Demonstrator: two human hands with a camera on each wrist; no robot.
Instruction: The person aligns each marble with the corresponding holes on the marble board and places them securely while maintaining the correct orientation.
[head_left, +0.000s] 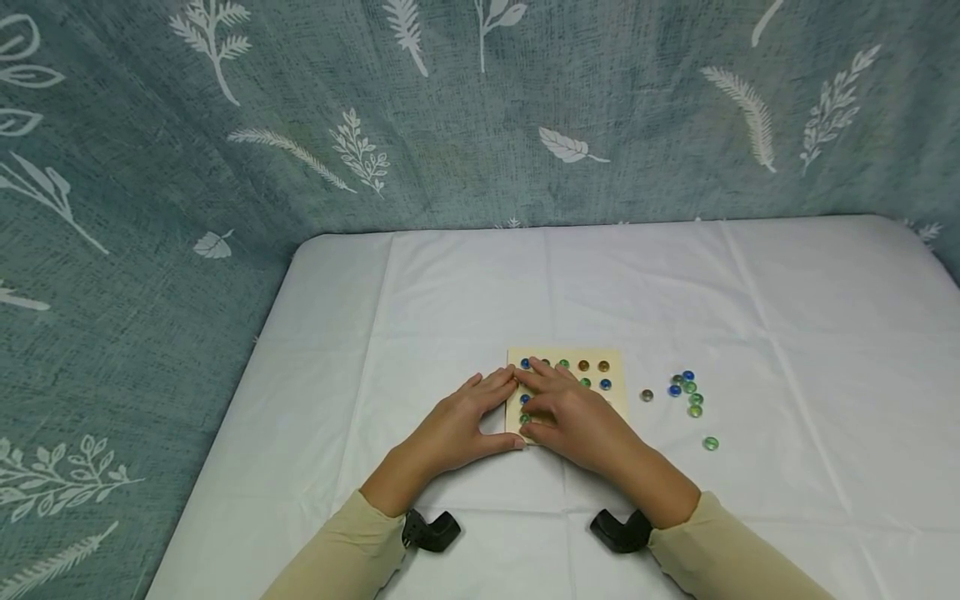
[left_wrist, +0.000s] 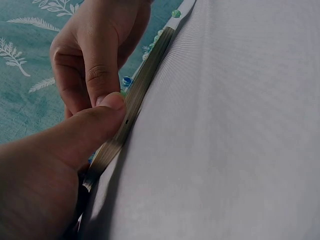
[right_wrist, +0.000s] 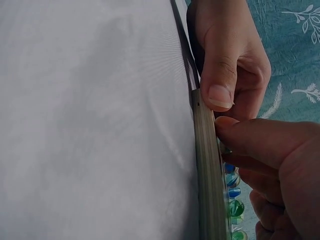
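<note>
A small pale wooden board (head_left: pixel 612 356) lies on the white cloth, with glass beads (head_left: pixel 583 365) of blue, green and amber set in rows on it. My left hand (head_left: pixel 457 425) touches its left edge with straight fingers, and the thumb (left_wrist: pixel 100 120) presses the board's front edge (left_wrist: pixel 145 75). My right hand (head_left: pixel 573 417) lies over the board's left and front part and hides several beads. Its thumb (right_wrist: pixel 260 140) meets the same edge (right_wrist: pixel 207 175) beside the left hand (right_wrist: pixel 230 55). Blue and green beads (right_wrist: pixel 231 192) show under the right fingers.
Several loose beads (head_left: pixel 686 390) lie in a cluster right of the board, with single ones at the cluster's left (head_left: pixel 647 395) and front (head_left: pixel 710 443). The white-covered table (head_left: pixel 600 275) ends at a leaf-patterned blue curtain (head_left: pixel 450 125) at the back and left.
</note>
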